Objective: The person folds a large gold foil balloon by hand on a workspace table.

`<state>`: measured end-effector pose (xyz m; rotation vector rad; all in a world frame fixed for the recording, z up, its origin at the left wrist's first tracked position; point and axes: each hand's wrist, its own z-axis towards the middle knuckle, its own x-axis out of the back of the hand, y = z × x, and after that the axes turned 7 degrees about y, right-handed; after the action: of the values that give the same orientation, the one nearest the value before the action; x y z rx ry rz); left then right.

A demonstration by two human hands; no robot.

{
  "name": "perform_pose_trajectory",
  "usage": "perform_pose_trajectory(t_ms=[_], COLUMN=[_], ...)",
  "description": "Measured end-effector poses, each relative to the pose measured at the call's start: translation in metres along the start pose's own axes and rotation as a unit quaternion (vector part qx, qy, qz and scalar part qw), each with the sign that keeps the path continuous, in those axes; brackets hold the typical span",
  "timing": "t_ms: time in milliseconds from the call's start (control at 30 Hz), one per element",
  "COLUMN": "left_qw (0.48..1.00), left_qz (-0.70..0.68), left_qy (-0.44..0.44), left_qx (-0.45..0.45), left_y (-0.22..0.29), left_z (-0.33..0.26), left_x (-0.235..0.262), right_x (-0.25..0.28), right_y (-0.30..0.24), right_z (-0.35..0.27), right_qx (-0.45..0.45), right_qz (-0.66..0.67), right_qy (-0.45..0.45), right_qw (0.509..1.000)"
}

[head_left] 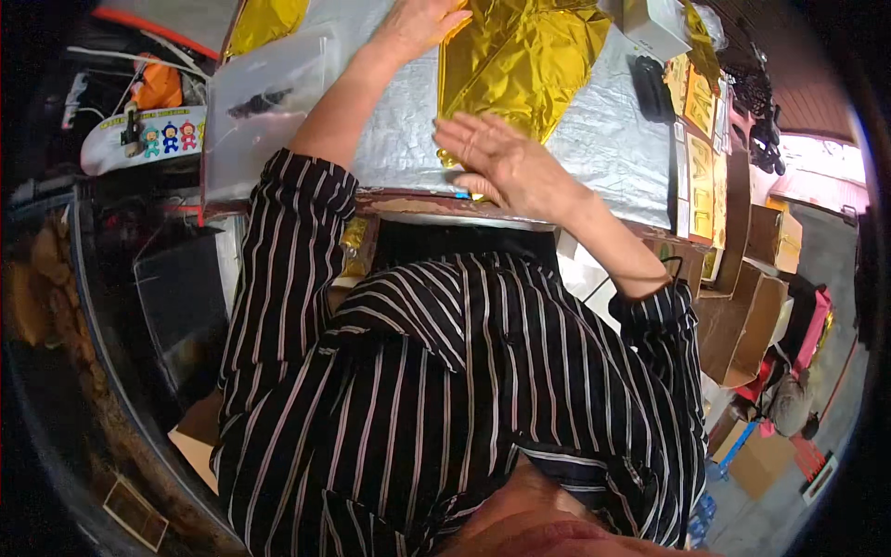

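Note:
A shiny gold foil sheet (pixel 534 70), creased and folded, lies on the silver-covered tabletop (pixel 390 139). My left hand (pixel 418 28) reaches to the foil's far left edge, a finger or thumb stretched over it; the top of the picture cuts off part of this hand. At the foil's near end, my right hand (pixel 509 165) is spread flat, palm down, with its fingers pointing left. Neither hand visibly grips anything. A small bit of gold and blue shows under the right hand by the table's front edge.
On the left stands a translucent plastic box (pixel 227 153) with something dark inside; more gold foil (pixel 264 23) lies beyond it. A white box (pixel 654 28) and a black object (pixel 653 88) sit at the right. Cardboard boxes (pixel 733 325) stand beside the table.

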<state>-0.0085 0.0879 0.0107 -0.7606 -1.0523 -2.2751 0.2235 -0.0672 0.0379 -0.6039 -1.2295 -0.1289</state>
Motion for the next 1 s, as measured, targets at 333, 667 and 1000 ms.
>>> perform_pose_trajectory(t_ms=[333, 667, 1000], left_qw=[0.991, 0.987, 0.992], left_qz=[0.067, 0.14, 0.05], left_qy=[0.073, 0.058, 0.089], left_qx=[-0.091, -0.051, -0.079], left_y=[-0.018, -0.012, 0.015], left_z=[-0.002, 0.016, 0.025], left_x=[-0.02, -0.02, -0.068], right_x=[0.009, -0.008, -0.007], right_y=[0.062, 0.066, 0.061], right_z=[0.032, 0.021, 0.025], right_qx=[-0.028, -0.041, -0.035], right_qz=[-0.105, -0.077, -0.063], right_qy=[0.098, 0.123, 0.122], right_qw=[0.989, 0.989, 0.99])
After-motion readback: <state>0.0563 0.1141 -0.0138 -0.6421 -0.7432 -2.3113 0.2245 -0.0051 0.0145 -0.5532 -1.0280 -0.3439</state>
